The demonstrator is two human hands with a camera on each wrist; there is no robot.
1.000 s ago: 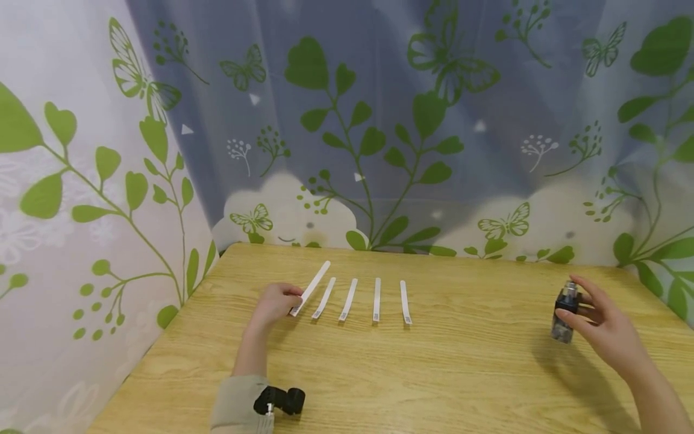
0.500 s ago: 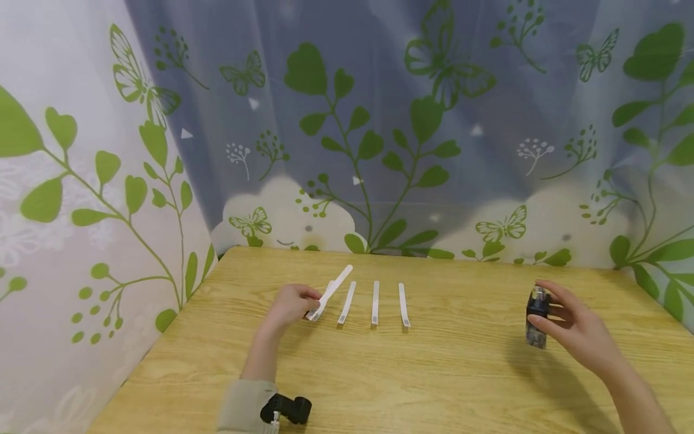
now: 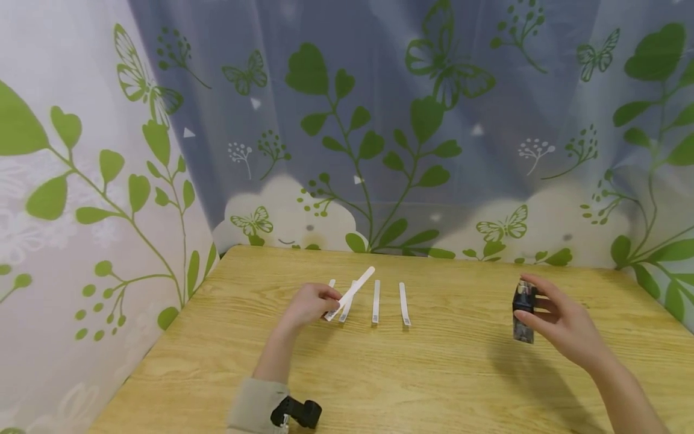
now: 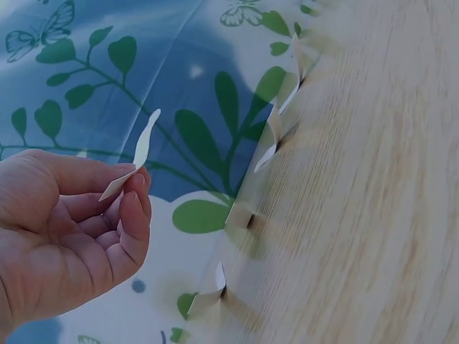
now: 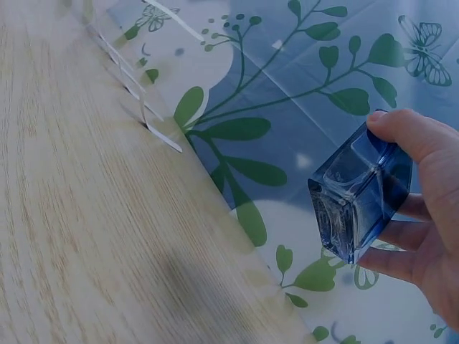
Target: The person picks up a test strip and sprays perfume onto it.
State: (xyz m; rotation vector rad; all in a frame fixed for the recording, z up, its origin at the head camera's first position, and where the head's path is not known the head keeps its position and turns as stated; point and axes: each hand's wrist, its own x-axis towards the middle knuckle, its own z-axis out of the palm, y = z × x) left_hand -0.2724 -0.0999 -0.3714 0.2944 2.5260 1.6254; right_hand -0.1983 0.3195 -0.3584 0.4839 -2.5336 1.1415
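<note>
My left hand (image 3: 309,305) and right hand (image 3: 566,328) were bare. I wore a beige-grey left sleeve (image 3: 256,402) and, against it, a black device (image 3: 297,413) with a rounded end and small silvery piece (image 3: 285,424).

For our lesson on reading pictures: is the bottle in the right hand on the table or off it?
Off: the right hand holds the bottle above the table, the shadow falling apart from it.

"See anything legible?"
"Can't read a single letter or number in any view."
"Look at the slanted white paper strip (image 3: 355,290)."
"Bears a small dark marking at the near end, too tiny to make out."
"Try the rightmost strip (image 3: 403,301) and the neighbouring strip (image 3: 376,298)."
"Marked likewise at their near ends, equally unreadable."
</note>
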